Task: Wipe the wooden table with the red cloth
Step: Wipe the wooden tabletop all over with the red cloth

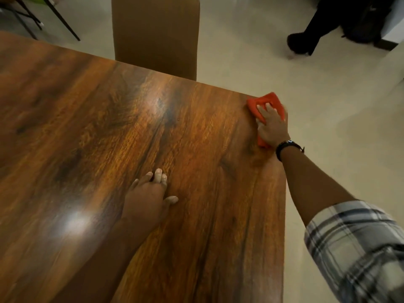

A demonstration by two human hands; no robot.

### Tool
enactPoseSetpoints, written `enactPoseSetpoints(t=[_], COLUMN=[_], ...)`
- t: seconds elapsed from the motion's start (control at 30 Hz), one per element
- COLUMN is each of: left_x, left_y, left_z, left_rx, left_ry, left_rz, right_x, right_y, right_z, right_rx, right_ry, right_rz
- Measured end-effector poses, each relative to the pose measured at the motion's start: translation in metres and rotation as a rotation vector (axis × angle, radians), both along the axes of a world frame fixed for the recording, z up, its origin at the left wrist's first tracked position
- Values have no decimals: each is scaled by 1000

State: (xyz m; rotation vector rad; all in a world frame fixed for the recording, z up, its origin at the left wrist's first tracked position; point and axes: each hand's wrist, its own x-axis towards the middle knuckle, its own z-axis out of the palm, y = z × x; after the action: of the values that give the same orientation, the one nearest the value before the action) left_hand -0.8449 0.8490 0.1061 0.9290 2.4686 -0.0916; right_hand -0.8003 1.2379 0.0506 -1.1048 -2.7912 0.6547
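The wooden table [109, 127] fills the left and middle of the head view, dark brown and glossy with light glare. The red cloth [270, 101] lies at the table's far right corner. My right hand [272, 125] lies on top of it with straight fingers, pressing it flat to the wood, a dark watch on the wrist. My left hand [148, 193] rests flat on the table's middle, fingers spread, holding nothing.
A brown chair back [156, 33] stands at the table's far edge. Another person's dark boots and legs [306, 42] are on the pale floor at the upper right. Thin black furniture legs [63, 20] show at the upper left.
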Motion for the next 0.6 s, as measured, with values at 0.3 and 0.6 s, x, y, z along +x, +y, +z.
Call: enactPoseSetpoints(t=[0.3,0.6], left_x=[79,208], left_y=[-58,-179], left_z=[1,-10], left_rx=[104,223], left_ry=[-37,-75], left_rz=[-55,24], right_x=[165,352], right_y=[-174,-400], right_z=[-7,-4], right_rx=[-40,8], right_ry=[89,82], right_rz=[141,221])
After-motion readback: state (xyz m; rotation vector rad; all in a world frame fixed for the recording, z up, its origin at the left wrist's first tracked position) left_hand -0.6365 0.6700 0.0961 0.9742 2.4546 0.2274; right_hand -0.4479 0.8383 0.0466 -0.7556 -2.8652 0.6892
